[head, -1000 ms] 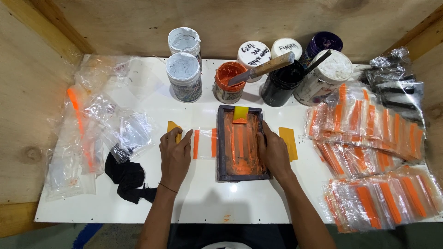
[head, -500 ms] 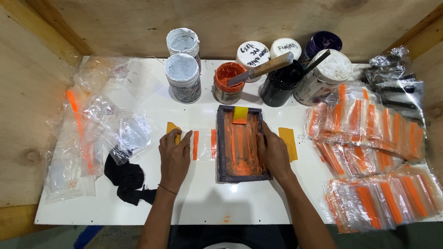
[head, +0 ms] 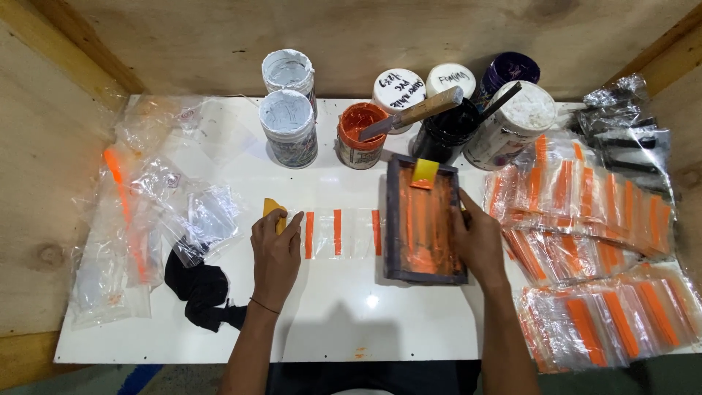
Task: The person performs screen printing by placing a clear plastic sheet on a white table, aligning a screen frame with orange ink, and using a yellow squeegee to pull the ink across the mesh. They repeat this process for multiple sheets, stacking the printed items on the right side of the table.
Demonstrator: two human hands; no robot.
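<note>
**Frame shifted right, printed stripes uncovered**

The right hand (head: 479, 241), fingers clamped on the dark printing frame (head: 424, 219), has slid it right since a second ago. Three orange stripes (head: 338, 232) show on the clear strip (head: 333, 234); the left hand (head: 276, 252) presses it flat, fingers together, mid-surface (head: 329, 314).

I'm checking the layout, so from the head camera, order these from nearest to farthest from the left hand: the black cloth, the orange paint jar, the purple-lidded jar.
Measured from the left hand:
1. Black cloth, just to its left, towards the near table edge.
2. Orange paint jar, up and to the right, at the back.
3. Purple-lidded jar, far right in the back row.
</note>
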